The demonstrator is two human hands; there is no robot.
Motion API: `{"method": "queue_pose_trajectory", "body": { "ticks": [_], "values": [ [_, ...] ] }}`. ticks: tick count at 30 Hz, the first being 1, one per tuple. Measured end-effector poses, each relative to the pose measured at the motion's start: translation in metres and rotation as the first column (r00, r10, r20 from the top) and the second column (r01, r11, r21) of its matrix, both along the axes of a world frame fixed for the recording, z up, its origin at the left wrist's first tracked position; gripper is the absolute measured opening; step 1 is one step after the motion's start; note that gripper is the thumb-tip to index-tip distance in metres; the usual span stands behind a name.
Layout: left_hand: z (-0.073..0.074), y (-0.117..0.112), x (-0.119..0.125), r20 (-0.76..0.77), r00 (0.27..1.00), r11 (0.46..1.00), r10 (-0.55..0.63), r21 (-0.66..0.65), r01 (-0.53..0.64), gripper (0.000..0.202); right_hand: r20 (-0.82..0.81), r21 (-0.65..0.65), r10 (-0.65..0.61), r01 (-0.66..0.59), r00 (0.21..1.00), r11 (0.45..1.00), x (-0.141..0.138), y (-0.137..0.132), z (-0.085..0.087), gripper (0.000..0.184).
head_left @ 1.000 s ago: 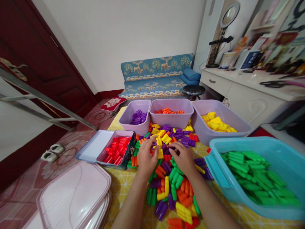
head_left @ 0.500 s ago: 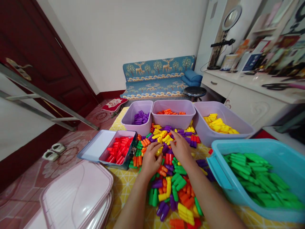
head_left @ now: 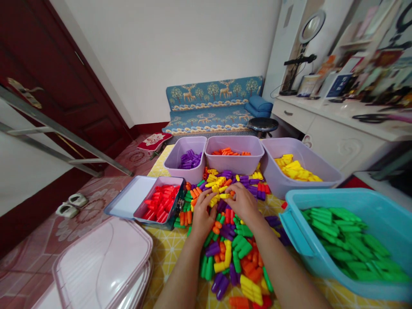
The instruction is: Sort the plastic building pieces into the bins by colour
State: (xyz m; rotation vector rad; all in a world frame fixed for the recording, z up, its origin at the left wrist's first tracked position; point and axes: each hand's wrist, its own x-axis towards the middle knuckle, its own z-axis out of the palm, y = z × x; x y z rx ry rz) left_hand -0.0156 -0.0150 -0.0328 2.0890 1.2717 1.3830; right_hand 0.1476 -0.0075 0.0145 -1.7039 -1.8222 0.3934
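A heap of small plastic pegs [head_left: 230,240] in several colours lies on the yellow tablecloth [head_left: 164,253]. My left hand [head_left: 202,213] and my right hand [head_left: 243,201] rest on the far half of the heap, fingertips meeting over yellow pegs [head_left: 219,195]. Both hands are curled, fingers pinching at the yellow pegs between them. Three lilac bins stand behind the heap: one with purple pegs [head_left: 177,161], one with orange pegs [head_left: 234,162], one with yellow pegs [head_left: 280,180].
A tin of red pegs [head_left: 159,201] with its open lid sits left of the heap. A blue tub of green pegs [head_left: 296,231] stands at the right. Pink lids [head_left: 96,266] are stacked at the near left. A sofa, a stool and a white dresser lie beyond.
My right hand drew back from the far yellow pegs toward my left hand. My left hand moved slightly forward, and the fingertips of both now meet over yellow pegs.
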Motion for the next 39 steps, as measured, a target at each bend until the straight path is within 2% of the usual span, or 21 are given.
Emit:
{"method": "queue_pose_trajectory", "body": {
  "ticks": [6, 8, 9, 10, 11, 13, 14, 15, 16, 17, 18, 20, 22, 23, 24, 25, 27, 29, 34, 37, 39],
  "values": [
    [-0.002, 0.000, 0.000, -0.008, 0.999, 0.999, 0.050, -0.020, -0.051, 0.039, -0.294, 0.032, 0.042, -0.034, 0.955, 0.999, 0.021, -0.004, 0.008, 0.021],
    [-0.003, 0.000, 0.000, -0.016, 0.998, 0.998, 0.053, -0.043, -0.054, 0.035, -0.416, 0.055, 0.023, 0.000, 0.909, 0.999, 0.030, -0.001, 0.015, 0.021],
    [-0.003, 0.000, 0.000, -0.018, 0.998, 0.997, 0.052, -0.052, -0.053, 0.034, -0.518, 0.089, -0.007, 0.063, 0.855, 0.994, 0.033, 0.001, 0.020, 0.023],
    [-0.004, 0.000, 0.000, -0.020, 0.999, 0.997, 0.049, -0.057, -0.050, 0.033, -0.645, 0.140, -0.034, 0.162, 0.763, 0.977, 0.035, 0.002, 0.025, 0.026],
    [-0.004, 0.000, 0.000, -0.019, 0.999, 0.997, 0.048, -0.058, -0.049, 0.032, -0.775, 0.190, -0.028, 0.274, 0.632, 0.943, 0.035, 0.002, 0.030, 0.031],
    [-0.004, -0.001, 0.001, -0.013, 0.999, 0.998, 0.040, -0.055, -0.041, 0.030, -0.940, 0.231, 0.078, 0.451, 0.333, 0.862, 0.033, 0.002, 0.039, 0.036],
    [-0.004, -0.001, 0.001, -0.010, 0.999, 0.998, 0.035, -0.051, -0.035, 0.028, -0.966, 0.226, 0.132, 0.482, 0.222, 0.846, 0.032, 0.001, 0.041, 0.036],
    [-0.004, -0.001, 0.001, -0.009, 1.000, 0.998, 0.030, -0.048, -0.030, 0.026, -0.975, 0.213, 0.155, 0.476, 0.158, 0.853, 0.031, 0.000, 0.041, 0.035],
    [-0.004, -0.001, 0.001, -0.008, 1.000, 0.999, 0.027, -0.043, -0.027, 0.024, -0.980, 0.188, 0.137, 0.445, 0.143, 0.875, 0.030, -0.001, 0.039, 0.035],
    [-0.003, -0.002, 0.001, -0.007, 1.000, 0.999, 0.025, -0.039, -0.025, 0.023, -0.980, 0.152, 0.084, 0.407, 0.180, 0.901, 0.030, -0.002, 0.034, 0.034],
    [-0.002, -0.002, 0.001, -0.006, 1.000, 0.999, 0.024, -0.036, -0.025, 0.021, -0.965, 0.117, 0.014, 0.380, 0.261, 0.917, 0.030, -0.003, 0.027, 0.035],
    [0.000, -0.004, 0.002, 0.001, 1.000, 0.999, 0.030, -0.036, -0.030, 0.019, -0.847, 0.079, -0.110, 0.328, 0.520, 0.941, 0.032, -0.005, 0.011, 0.034],
    [0.004, -0.006, 0.002, 0.005, 0.999, 0.998, 0.038, -0.040, -0.038, 0.018, -0.596, 0.106, -0.170, 0.287, 0.785, 0.952, 0.035, -0.008, -0.003, 0.030],
    [0.006, -0.007, 0.002, 0.004, 0.999, 0.998, 0.046, -0.043, -0.046, 0.018, -0.430, 0.123, -0.193, 0.269, 0.882, 0.955, 0.036, -0.009, -0.008, 0.028],
    [0.008, -0.009, 0.002, -0.001, 0.998, 0.997, 0.057, -0.044, -0.057, 0.018, -0.252, 0.126, -0.214, 0.251, 0.944, 0.960, 0.037, -0.011, -0.012, 0.027],
    [0.009, -0.010, 0.002, -0.008, 0.998, 0.997, 0.068, -0.044, -0.068, 0.018, -0.080, 0.111, -0.231, 0.239, 0.970, 0.965, 0.038, -0.014, -0.013, 0.026],
    [0.012, -0.011, 0.002, -0.024, 0.996, 0.995, 0.091, -0.045, -0.092, 0.019, 0.180, 0.046, -0.247, 0.243, 0.952, 0.969, 0.039, -0.018, -0.012, 0.025],
    [0.014, -0.011, 0.003, -0.037, 0.994, 0.993, 0.102, -0.049, -0.104, 0.020, 0.281, -0.040, -0.232, 0.252, 0.931, 0.967, 0.038, -0.020, -0.008, 0.028],
    [0.012, -0.009, 0.004, -0.071, 0.996, 0.997, 0.061, -0.050, -0.064, 0.018, 0.141, -0.182, -0.074, 0.100, 0.987, 0.978, 0.029, -0.018, -0.001, 0.030],
    [0.011, -0.009, 0.004, -0.130, 0.991, 0.998, 0.041, -0.043, -0.047, 0.025, 0.009, -0.166, -0.020, 0.021, 1.000, 0.986, 0.018, -0.015, -0.002, 0.032],
    [0.012, -0.010, 0.003, -0.160, 0.987, 0.999, 0.027, -0.040, -0.033, 0.033, -0.142, -0.129, 0.046, -0.065, 0.989, 0.989, 0.011, -0.015, -0.005, 0.035]
  ]
}}
